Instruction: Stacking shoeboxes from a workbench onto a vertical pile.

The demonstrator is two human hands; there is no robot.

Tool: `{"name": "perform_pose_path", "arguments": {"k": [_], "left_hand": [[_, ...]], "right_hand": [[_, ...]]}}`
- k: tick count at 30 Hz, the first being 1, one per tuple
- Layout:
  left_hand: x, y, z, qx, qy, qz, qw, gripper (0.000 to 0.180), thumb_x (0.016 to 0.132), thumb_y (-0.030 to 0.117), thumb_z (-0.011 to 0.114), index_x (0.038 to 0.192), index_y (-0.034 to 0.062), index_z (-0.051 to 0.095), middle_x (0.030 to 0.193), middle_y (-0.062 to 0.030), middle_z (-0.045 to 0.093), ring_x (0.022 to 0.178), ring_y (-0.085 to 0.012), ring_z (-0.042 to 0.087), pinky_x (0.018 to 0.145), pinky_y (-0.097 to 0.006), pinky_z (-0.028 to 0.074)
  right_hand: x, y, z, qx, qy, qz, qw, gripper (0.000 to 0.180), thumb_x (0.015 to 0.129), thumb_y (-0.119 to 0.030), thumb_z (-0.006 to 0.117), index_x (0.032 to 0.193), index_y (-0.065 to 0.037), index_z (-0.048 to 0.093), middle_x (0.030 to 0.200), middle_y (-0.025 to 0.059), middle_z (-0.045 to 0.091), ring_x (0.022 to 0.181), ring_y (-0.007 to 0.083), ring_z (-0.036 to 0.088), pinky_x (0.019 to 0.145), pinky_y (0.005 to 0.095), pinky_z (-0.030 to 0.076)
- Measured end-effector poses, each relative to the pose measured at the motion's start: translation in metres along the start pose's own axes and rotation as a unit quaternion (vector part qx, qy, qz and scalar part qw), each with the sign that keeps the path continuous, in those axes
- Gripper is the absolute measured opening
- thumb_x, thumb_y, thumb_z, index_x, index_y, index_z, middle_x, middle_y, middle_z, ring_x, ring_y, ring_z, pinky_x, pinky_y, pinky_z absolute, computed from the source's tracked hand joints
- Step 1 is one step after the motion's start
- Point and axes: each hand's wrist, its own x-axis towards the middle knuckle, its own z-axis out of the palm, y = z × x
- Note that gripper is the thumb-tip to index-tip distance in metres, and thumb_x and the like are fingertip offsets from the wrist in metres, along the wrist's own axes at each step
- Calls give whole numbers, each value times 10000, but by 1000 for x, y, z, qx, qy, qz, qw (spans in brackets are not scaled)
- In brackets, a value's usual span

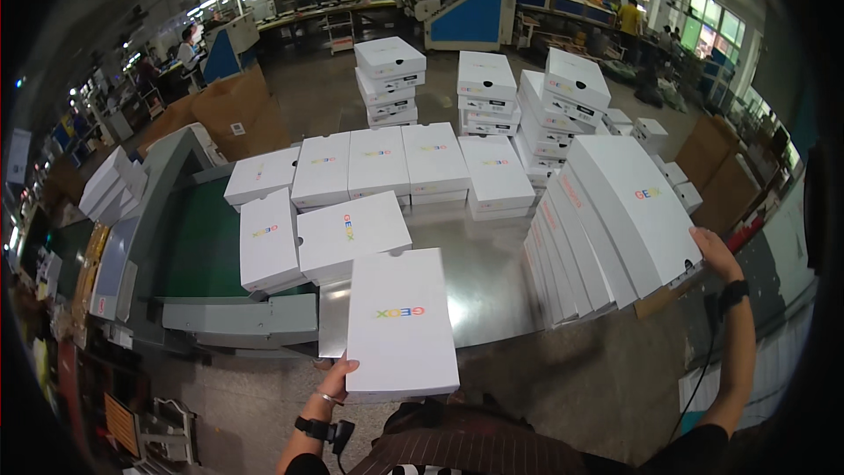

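Note:
My left hand point(336, 381) grips the near left corner of a white shoebox point(404, 343) with a coloured logo on its lid. Its thumb shows at the box's side; the other fingers are hidden underneath. That box is held close to my body, over the near edge of the metal table point(483, 281). At the right, my right hand point(719, 255) is closed on the right edge of the top shoebox point(629, 211) of a tall, leaning stack. Some of its fingers are hidden by the box edge. Both boxes have their lids on.
Several white shoeboxes point(378, 163) stand in a row across the table, with a shoebox lying askew point(352, 233) before them. Taller stacks point(486, 79) rise behind. A conveyor with a green belt point(207, 233) is at the left, beside large brown cartons point(236, 110). Machines and people are farther back.

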Motion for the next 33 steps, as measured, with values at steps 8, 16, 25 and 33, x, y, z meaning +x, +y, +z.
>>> {"name": "perform_pose_path", "arguments": {"k": [8, 16, 25, 33], "left_hand": [[83, 152, -23, 454, 72, 97, 883, 810, 649, 361, 648, 1290, 54, 259, 1159, -150, 460, 1002, -233, 483, 821, -322, 402], [79, 19, -25, 385, 296, 247, 839, 768, 640, 262, 712, 1197, -80, 309, 1119, -182, 449, 1029, -248, 444, 866, -344, 367], [43, -127, 60, -179, 56, -75, 979, 741, 704, 266, 664, 1236, 22, 209, 1116, -123, 431, 949, -165, 480, 744, -296, 442], [30, 17, 66, -174, -22, -62, 983, 519, 779, 403, 429, 1157, 48, 407, 1099, -127, 502, 966, -284, 512, 769, -442, 427]], "right_hand": [[-103, -120, 142, -67, 108, -517, 846, 326, 682, -62, 576, 996, -5, 507, 994, 132, 535, 920, 261, 517, 800, 327, 400], [24, -80, 371, -132, -75, -519, 841, 496, 662, -298, 620, 1025, 14, 489, 1000, 189, 518, 960, 333, 475, 827, 376, 380], [36, -62, 450, -258, -486, -172, 817, 772, 646, -647, 512, 942, 65, 559, 858, 189, 587, 798, 277, 560, 725, 347, 431], [-11, -136, 367, 15, -418, -130, 899, 576, 824, -508, 330, 629, -17, 559, 438, 88, 470, 336, 142, 424, 339, 257, 333]]}}
